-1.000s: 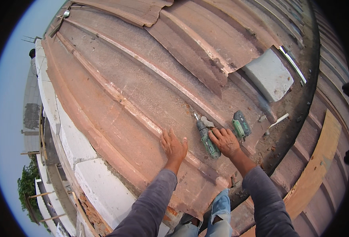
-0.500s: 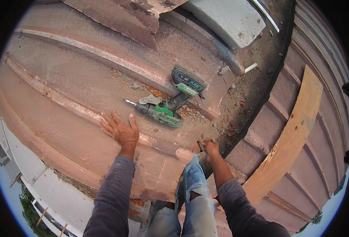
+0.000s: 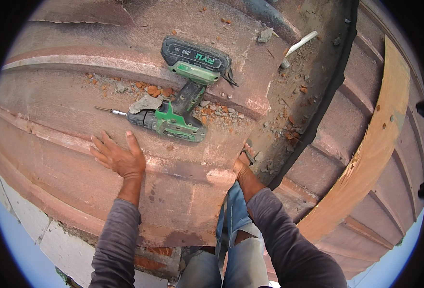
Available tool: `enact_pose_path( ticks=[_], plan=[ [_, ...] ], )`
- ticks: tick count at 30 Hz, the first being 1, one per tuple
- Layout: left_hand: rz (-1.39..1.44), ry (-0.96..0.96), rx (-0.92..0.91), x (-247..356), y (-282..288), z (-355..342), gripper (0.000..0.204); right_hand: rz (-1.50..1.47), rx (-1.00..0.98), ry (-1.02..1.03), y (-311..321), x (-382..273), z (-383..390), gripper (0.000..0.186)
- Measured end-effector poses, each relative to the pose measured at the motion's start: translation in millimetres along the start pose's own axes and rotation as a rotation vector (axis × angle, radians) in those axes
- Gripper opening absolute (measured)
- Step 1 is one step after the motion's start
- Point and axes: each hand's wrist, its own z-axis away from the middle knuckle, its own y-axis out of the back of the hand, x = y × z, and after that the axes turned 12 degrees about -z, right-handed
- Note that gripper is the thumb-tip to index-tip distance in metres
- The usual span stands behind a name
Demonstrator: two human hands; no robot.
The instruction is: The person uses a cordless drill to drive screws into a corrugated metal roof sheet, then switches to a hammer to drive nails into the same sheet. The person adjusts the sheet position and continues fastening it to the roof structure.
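My left hand lies flat on a reddish-brown ribbed metal roof sheet, its fingers spread and holding nothing. Just beyond it rests a green and black cordless drill on its side, a long bit pointing left and its battery pack toward the far side. My right hand is down at the sheet's right edge, beside a dark sandal strap on a foot. Its fingers are mostly hidden there, so whether they grip the edge is unclear.
Broken brick bits and a grey mortar chunk lie around the drill. A dirt-filled gutter with a white pipe piece runs along the right. Past its black edge, a wooden plank lies across another ribbed roof.
The view has come closer and shifted, so the drill looks larger. My right hand has moved in to the sheet's edge beside the foot. The left hand still lies flat on the sheet.
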Motion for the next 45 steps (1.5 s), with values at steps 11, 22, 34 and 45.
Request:
enact_pose_path(
  ticks=[11, 22, 34, 45],
  plan=[
    [0.003, -0.026, -0.011, -1.3, 1.7, 2.2, 0.088, 0.014, -0.062, -0.046, 8.3, 0.1, -18.5, 0.056],
    [0.019, -0.049, -0.057, -5.2, 8.1, 1.0, 0.091, 0.004, -0.053, -0.075, -2.4, -4.0, -6.3, 0.055],
    [-0.012, -0.017, -0.069, 1.7, 11.1, 1.0, 0.089, -0.02, -0.025, -0.124, -6.1, -8.4, 3.2, 0.053],
    [-0.001, -0.031, -0.091, 3.5, 16.7, -1.0, 0.089, -0.048, -0.018, -0.081, -14.1, -22.4, -0.5, 0.052]
  ],
)
